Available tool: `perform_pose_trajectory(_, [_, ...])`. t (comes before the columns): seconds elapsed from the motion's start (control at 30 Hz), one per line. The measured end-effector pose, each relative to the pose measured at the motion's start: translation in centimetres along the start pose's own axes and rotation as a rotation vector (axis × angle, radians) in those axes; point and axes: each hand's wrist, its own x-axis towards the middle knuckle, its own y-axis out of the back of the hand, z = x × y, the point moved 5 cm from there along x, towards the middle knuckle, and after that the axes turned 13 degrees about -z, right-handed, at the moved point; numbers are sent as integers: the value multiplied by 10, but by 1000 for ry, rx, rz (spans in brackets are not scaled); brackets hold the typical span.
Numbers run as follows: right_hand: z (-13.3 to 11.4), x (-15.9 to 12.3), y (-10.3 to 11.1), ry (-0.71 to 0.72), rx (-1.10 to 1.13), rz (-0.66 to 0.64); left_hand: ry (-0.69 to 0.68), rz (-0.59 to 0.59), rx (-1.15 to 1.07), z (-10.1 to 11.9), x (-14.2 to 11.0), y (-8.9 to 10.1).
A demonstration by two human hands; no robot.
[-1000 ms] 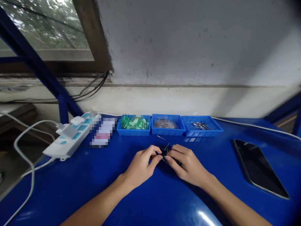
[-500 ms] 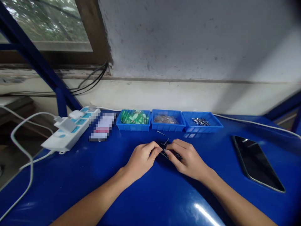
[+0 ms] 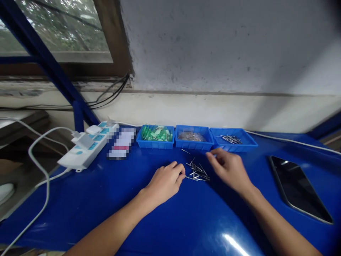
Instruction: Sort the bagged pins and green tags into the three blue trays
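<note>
A loose pile of thin metal pins that look like blind rivets point(image 3: 198, 172) lies on the blue table between my hands. My left hand point(image 3: 166, 179) is closed in a pinch at the pile's left side, with a rivet point(image 3: 192, 178) sticking out from its fingertips. To the right of the pile, my right hand point(image 3: 230, 167) is raised just in front of the right blue tray point(image 3: 246, 145). Its fingers are curled together, and what they hold is too small to make out. A single rivet point(image 3: 185, 151) lies apart, behind the pile.
More rivets fill part of the right tray. The middle blue tray point(image 3: 195, 145) contains clear bags, the left blue tray point(image 3: 156, 144) green packets. A power strip point(image 3: 82, 153) with cables and a blurred phone-like object point(image 3: 121, 144) lie left; a dark phone point(image 3: 299, 188) lies right.
My hands were together over the pile and have parted. The right hand has moved right and away from me toward the right tray, uncovering the rivets. The view has shifted slightly left.
</note>
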Motion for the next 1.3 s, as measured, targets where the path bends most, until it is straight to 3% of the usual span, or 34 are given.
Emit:
perform_pose_trajectory(0.1, [-37,-8,-28,184,100,-242,-6,0,45,-1,-1,-2])
perform_pose_trajectory(0.2, [-49,-12,-38,237,138,-323,-18,2,61,-4,1,-3])
perform_pose_trajectory(0.4, [-37,-10,-34,202,75,-287,-70,16,-241,-21,11,2])
perform_pose_trajectory(0.63, [-43,-10,-41,312,-6,-264,9,1,-71,-19,14,-2])
perform_pose_trajectory(0.77, [-45,-11,-41,345,-14,-238,66,42,-111,-18,9,-4])
perform_pose_trajectory(1.0, [-45,-10,-35,319,-30,-193,-63,214,-356,-12,2,6])
perform_pose_trajectory(1.3, [-54,-14,-32,371,7,-201,-88,279,-320,-13,1,10])
